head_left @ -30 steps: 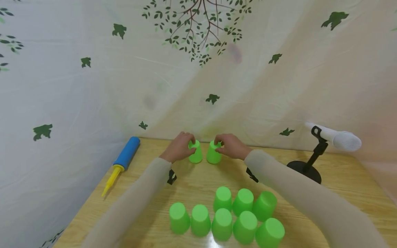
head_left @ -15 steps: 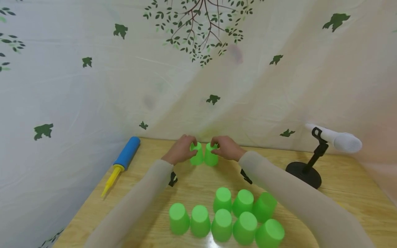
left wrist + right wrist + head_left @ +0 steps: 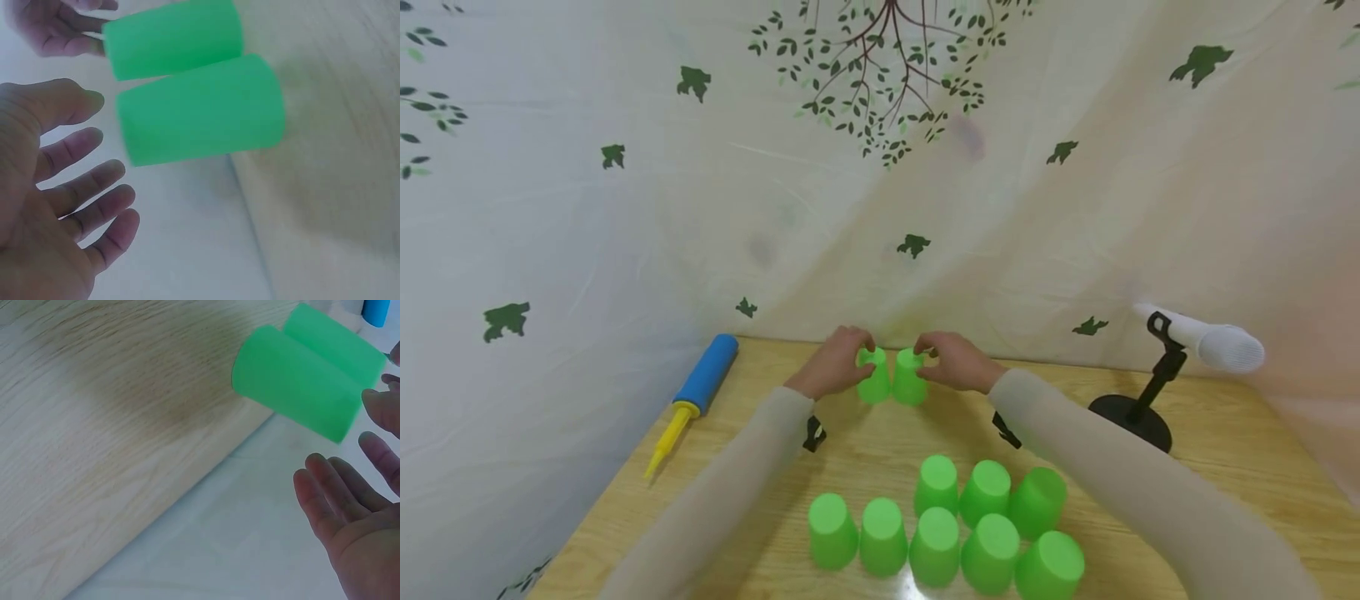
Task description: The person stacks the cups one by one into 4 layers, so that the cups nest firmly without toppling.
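Wooden worktop (image 3: 1225, 433): we note 2 green cups (image 3: 892, 377) now touching, pushed together; left hand (image 3: 50, 206) and right hand (image 3: 356, 506) spread, releasing.

A wooden table (image 3: 1225, 467) carries eight green cups (image 3: 943, 525) standing upside down near its front edge, grouped in two rows and touching or just beside one another. A hand pump (image 3: 696, 392) with a blue barrel and yellow nozzle lies at the left side of the table. A white microphone (image 3: 1213, 343) rests tilted in a black stand (image 3: 1138, 400) at the right. A pale cloth (image 3: 625, 208) printed with leaves and branches hangs behind the table.
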Available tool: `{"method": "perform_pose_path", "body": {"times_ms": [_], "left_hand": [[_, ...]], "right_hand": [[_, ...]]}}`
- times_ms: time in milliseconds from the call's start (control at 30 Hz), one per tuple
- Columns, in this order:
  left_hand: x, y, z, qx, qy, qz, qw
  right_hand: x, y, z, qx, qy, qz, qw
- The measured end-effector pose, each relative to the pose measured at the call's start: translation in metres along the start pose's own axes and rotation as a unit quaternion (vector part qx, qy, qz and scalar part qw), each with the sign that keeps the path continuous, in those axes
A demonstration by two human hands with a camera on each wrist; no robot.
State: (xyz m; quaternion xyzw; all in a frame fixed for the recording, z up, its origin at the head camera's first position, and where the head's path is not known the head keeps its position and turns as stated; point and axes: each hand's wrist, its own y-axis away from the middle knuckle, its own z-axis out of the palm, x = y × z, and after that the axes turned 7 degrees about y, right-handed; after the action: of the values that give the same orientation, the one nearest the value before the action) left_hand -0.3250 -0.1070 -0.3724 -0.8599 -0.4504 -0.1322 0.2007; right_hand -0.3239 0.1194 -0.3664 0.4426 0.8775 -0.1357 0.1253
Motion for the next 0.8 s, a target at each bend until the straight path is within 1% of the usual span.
{"method": "perform_pose_path", "body": {"times_ms": [67,200,400,533,600,800], "left_hand": [[0.002,0.001,-0.004,0.002,-0.004,0.009,0.9999],[0.01,0.005,-0.012,0.002,-0.017,0.038,0.9991],[0.025,0.012,-0.013,-0.015,-0.045,0.078,0.9958],[0.039,0.018,-0.012,-0.027,-0.054,0.107,0.9925],[0.047,0.022,-0.013,-0.034,-0.057,0.121,0.9904],[0.073,0.039,-0.017,-0.065,-0.055,0.168,0.9821]], "right_hand": [[0.002,0.006,-0.004,0.003,0.006,0.0,1.0],[0.003,0.018,-0.012,0.008,0.008,0.002,1.0],[0.007,0.033,-0.022,0.011,0.0,0.001,1.0],[0.007,0.045,-0.027,0.016,0.01,-0.013,1.0],[0.007,0.053,-0.032,0.02,0.029,-0.022,0.999],[-0.006,0.081,-0.054,0.027,0.063,-0.027,0.997]]}}
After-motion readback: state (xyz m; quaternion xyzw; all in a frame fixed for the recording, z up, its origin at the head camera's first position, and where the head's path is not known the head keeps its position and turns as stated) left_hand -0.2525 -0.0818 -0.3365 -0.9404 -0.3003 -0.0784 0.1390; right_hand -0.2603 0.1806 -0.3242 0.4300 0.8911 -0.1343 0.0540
